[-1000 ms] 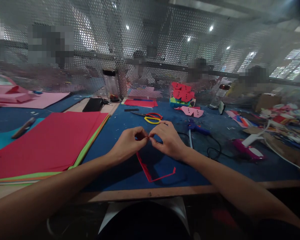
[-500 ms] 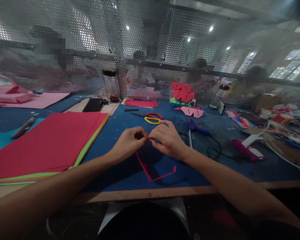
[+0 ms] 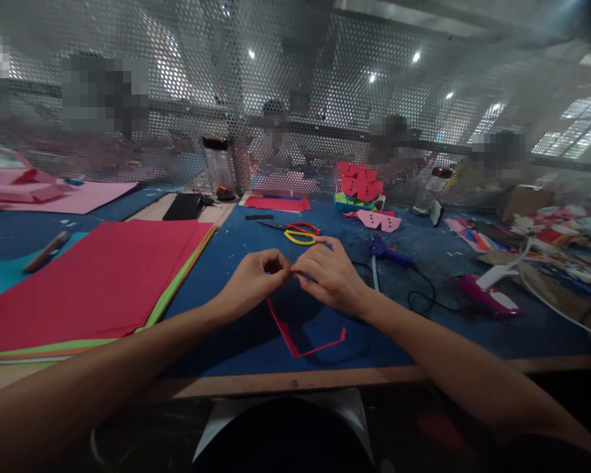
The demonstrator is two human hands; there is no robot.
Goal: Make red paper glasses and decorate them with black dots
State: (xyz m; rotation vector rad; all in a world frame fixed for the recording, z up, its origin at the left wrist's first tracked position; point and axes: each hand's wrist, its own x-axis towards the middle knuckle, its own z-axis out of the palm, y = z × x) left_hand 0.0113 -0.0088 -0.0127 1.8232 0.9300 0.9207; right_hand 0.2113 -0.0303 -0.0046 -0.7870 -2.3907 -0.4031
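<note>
A narrow red paper strip (image 3: 282, 328) with sharp bends hangs down from my fingers over the blue mat, its free end turned up toward the right. My left hand (image 3: 256, 281) pinches it with thumb and forefinger. Fingertip to fingertip with it, my right hand (image 3: 329, 277) is closed on the same strip, its forefinger raised. The pinched part is mostly hidden by the fingers. Just beyond my hands lie scissors (image 3: 301, 234) with red and yellow handles.
To the left is a stack of coloured paper (image 3: 93, 282), red on top. On the right lie a blue glue gun (image 3: 391, 253) and a magenta power strip (image 3: 490, 294). Folded red pieces (image 3: 359, 182) and a lidded jar (image 3: 218, 169) stand before a perforated screen (image 3: 300, 85); people are behind it.
Almost nothing differs. The strip's hanging part has shifted very slightly to the left; both hands keep their pinch in the same place.
</note>
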